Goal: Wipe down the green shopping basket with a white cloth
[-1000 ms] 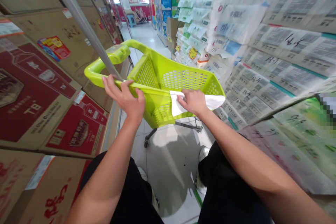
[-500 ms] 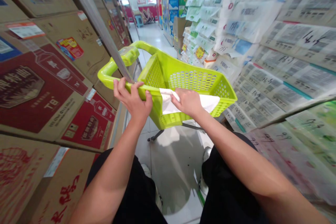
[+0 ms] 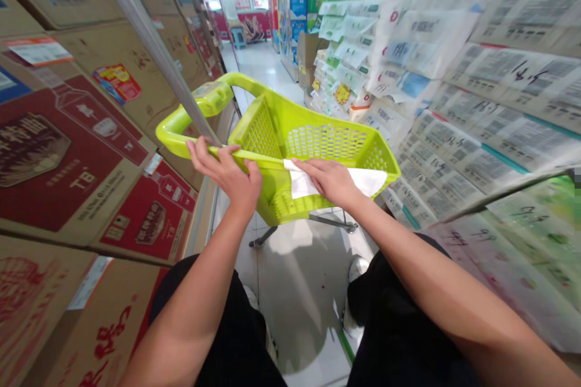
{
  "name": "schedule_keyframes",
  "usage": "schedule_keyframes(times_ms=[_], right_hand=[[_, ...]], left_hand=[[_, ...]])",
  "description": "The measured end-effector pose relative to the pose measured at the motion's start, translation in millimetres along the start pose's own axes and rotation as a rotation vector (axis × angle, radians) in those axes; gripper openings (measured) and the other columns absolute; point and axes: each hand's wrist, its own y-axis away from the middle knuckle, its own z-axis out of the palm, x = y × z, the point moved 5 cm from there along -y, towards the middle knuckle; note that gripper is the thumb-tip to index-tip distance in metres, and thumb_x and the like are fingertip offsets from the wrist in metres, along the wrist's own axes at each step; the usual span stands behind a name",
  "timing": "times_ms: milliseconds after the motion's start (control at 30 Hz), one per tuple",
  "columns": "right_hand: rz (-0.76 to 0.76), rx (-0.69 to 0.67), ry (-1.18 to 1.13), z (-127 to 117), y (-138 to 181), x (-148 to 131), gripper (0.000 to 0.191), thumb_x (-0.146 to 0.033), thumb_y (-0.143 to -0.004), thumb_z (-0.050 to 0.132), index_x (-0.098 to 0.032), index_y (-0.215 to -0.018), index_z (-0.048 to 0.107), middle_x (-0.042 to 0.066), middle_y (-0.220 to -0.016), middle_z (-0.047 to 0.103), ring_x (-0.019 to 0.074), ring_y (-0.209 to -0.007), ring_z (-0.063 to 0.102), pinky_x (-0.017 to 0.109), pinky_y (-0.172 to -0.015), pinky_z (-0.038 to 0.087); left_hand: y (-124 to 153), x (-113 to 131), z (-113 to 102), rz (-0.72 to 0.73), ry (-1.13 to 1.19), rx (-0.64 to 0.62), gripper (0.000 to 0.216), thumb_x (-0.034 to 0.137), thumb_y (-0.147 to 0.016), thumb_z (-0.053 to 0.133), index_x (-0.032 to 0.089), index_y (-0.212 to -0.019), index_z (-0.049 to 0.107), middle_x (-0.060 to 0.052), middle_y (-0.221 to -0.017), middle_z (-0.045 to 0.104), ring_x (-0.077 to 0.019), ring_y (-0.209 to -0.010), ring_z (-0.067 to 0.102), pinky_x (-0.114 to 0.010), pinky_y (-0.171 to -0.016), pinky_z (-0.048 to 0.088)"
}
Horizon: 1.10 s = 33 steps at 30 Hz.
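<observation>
A lime-green shopping cart with a perforated basket stands turned sideways in front of me. My left hand grips its near rim close to the handle, fingers hooked over the edge and thumb on my side. A white cloth is draped over the same rim farther right, hanging down the basket's outer side. On top of the cloth lies my right hand, its fingers together and bent over the rim, pressing the cloth to it. The fingertips and the cloth beneath the palm are partly hidden.
Cartons are stacked on the left beside a slanting metal pole. Packs of tissue paper with handwritten prices fill the right side. Down the aisle a blue stool and a person stand near the windows.
My right hand has slid a little right along the rim with the cloth, and its fingers now lie flatter. My left hand keeps its hold. The cart appears slightly farther left in view.
</observation>
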Motion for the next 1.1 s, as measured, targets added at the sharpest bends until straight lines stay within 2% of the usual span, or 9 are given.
schedule_keyframes(times_ms=[167,267,367,500,633,767,933,1100], right_hand=[[-0.017,0.093,-0.018,5,-40,-46,0.055,-0.028,-0.109,0.039,-0.035,-0.164,0.036,0.006,-0.133,0.069,0.0214,-0.109,0.064,0.031,-0.088,0.046],[-0.007,0.094,-0.024,4,-53,-60,0.054,-0.027,-0.11,0.037,-0.039,-0.163,0.037,0.005,-0.131,0.068,0.0208,-0.107,0.064,0.031,-0.088,0.046],[-0.021,0.085,-0.091,1,-52,-58,0.053,-0.026,-0.11,0.036,-0.037,-0.161,0.041,0.005,-0.13,0.068,0.0189,-0.106,0.063,0.029,-0.089,0.046],[-0.015,0.035,-0.12,0,-37,-38,0.052,-0.022,-0.109,0.037,-0.031,-0.159,0.046,0.007,-0.124,0.068,0.0198,-0.105,0.062,0.03,-0.089,0.046],[-0.007,-0.022,-0.088,-2,-16,-19,0.053,-0.02,-0.108,0.039,-0.031,-0.159,0.046,0.009,-0.132,0.067,0.0227,-0.114,0.061,0.034,-0.093,0.046],[0.02,-0.018,-0.082,-6,-5,-11,0.055,-0.019,-0.106,0.039,-0.03,-0.16,0.044,0.009,-0.136,0.066,0.0238,-0.118,0.061,0.036,-0.097,0.045],[0.032,0.009,-0.125,-10,-20,-20,0.06,-0.017,-0.104,0.04,-0.028,-0.162,0.041,0.01,-0.13,0.068,0.0237,-0.113,0.062,0.035,-0.095,0.046],[0.018,0.085,-0.147,-11,-47,-43,0.057,-0.019,-0.105,0.037,-0.026,-0.162,0.041,0.01,-0.133,0.067,0.0231,-0.114,0.062,0.033,-0.094,0.046]], left_hand=[[8,4,0,-0.072,0.016,-0.031,0.029,0.025,-0.084,0.058,0.019,-0.113,0.055,-0.019,-0.168,0.022,-0.0374,-0.163,0.0,-0.064,-0.131,0.007],[9,4,-3,-0.069,0.029,-0.011,0.026,0.03,-0.089,0.052,0.02,-0.113,0.057,-0.017,-0.167,0.026,-0.036,-0.163,0.002,-0.063,-0.131,0.01],[6,1,-6,-0.043,0.024,-0.027,0.028,0.029,-0.085,0.054,0.02,-0.111,0.059,-0.018,-0.163,0.033,-0.0363,-0.162,0.008,-0.062,-0.13,0.011],[-2,-7,-6,-0.049,0.01,-0.03,0.029,0.03,-0.081,0.056,0.019,-0.108,0.06,-0.02,-0.161,0.036,-0.0372,-0.161,0.009,-0.062,-0.13,0.009],[-5,-10,-2,-0.027,0.024,-0.028,0.032,0.037,-0.086,0.052,0.016,-0.108,0.061,-0.02,-0.16,0.035,-0.0377,-0.161,0.011,-0.059,-0.13,0.009],[-1,-5,2,-0.021,0.022,0.0,0.037,0.034,-0.083,0.053,0.015,-0.112,0.064,-0.021,-0.16,0.037,-0.0368,-0.161,0.013,-0.057,-0.13,0.011],[7,12,7,0.001,0.021,-0.001,0.043,0.029,-0.082,0.056,0.016,-0.122,0.063,-0.021,-0.161,0.036,-0.0365,-0.161,0.013,-0.06,-0.13,0.013],[13,19,8,0.012,-0.005,-0.013,0.04,0.035,-0.088,0.055,0.018,-0.123,0.06,-0.021,-0.159,0.04,-0.0351,-0.16,0.016,-0.059,-0.129,0.018]])
